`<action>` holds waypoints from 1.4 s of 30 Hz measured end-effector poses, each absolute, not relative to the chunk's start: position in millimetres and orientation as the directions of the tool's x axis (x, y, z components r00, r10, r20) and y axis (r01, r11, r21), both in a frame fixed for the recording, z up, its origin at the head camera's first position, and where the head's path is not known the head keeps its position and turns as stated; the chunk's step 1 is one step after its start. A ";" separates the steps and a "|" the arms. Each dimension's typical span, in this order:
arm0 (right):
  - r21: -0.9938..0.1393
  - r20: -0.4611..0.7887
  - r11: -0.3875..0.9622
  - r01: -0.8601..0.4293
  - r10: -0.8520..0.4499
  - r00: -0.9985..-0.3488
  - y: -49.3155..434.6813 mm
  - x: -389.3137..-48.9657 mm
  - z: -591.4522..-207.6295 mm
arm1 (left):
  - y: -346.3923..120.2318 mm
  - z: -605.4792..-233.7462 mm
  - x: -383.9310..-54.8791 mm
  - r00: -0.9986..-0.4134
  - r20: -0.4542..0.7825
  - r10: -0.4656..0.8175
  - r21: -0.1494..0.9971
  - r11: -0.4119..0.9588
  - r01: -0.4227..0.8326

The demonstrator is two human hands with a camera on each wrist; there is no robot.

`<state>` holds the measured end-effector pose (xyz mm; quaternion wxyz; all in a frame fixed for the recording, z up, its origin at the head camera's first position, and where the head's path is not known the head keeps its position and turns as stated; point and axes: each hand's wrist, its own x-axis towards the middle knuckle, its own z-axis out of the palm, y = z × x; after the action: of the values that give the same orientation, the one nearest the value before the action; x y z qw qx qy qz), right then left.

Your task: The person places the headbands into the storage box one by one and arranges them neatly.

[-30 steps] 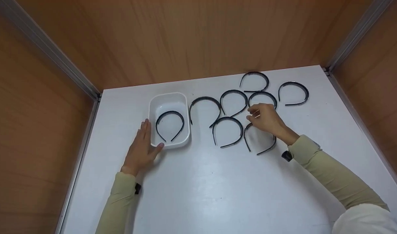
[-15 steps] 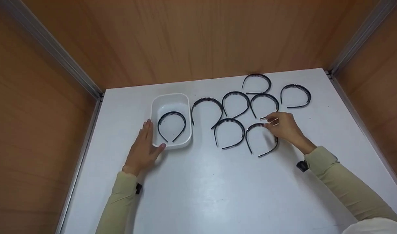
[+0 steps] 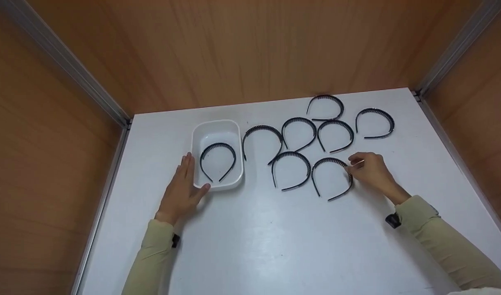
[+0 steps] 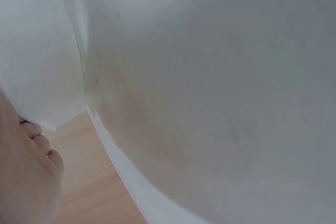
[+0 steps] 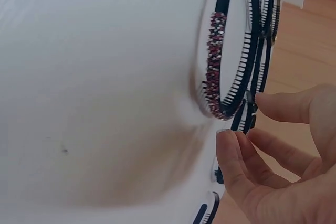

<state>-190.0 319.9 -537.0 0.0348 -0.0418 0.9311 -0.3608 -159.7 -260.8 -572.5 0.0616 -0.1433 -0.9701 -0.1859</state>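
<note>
My left hand [image 3: 180, 188] lies against the left side of a white plastic tub [image 3: 241, 162], fingers straight along the wall and thumb at the front rim. A black toothed headband [image 3: 218, 145] lies inside the tub. My right hand [image 3: 373, 172] is beside the right side of a headband [image 3: 331, 159] on the table. In the right wrist view, that side shows dark red sparkly trim [image 5: 214, 61]. The right thumb and fingers [image 5: 233, 153] are apart, with nothing between them. The left wrist view shows curled fingers [image 4: 42, 142] beside a white surface.
Several more headbands lie on the white table [image 3: 254, 237]: one beside the tub [image 3: 261, 128], one at the back [image 3: 326, 97], one at the far right [image 3: 375, 110]. Wooden panels [image 3: 234, 49] enclose the table at the back and sides.
My right hand has moved right and toward me, from above the middle headbands to the right side of the nearer one. My left hand has stayed at the tub.
</note>
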 end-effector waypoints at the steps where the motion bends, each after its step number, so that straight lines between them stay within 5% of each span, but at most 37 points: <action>1: -0.675 -0.042 0.736 -0.045 -0.100 -0.994 320.9 -189.3 -538.1 | -260.8 -572.5 -159.7 -0.952 0.171 0.255 0.345 0.889 0.301; 42: -0.790 -0.281 0.582 0.191 -0.066 -0.958 332.2 -183.3 -551.1 | -259.1 -572.5 -159.1 -0.969 0.112 0.220 0.356 0.901 0.246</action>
<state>-183.3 332.2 -551.1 0.1413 0.0357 0.8781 -0.4557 -159.1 -259.1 -572.5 0.0345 -0.1194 -0.9744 -0.1871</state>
